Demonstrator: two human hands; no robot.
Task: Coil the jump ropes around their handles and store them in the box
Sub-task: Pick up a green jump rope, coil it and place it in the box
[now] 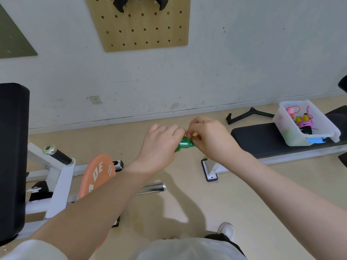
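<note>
At centre frame, the left hand curls around a green jump rope bundle, knuckles up, while the right hand pinches its upper end with bent fingertips; both forearms extend from the lower corners. Bare floor lies below the hands. At right, a translucent box holding pink and yellow ropes sits on a black bench, well apart from the hands.
</note>
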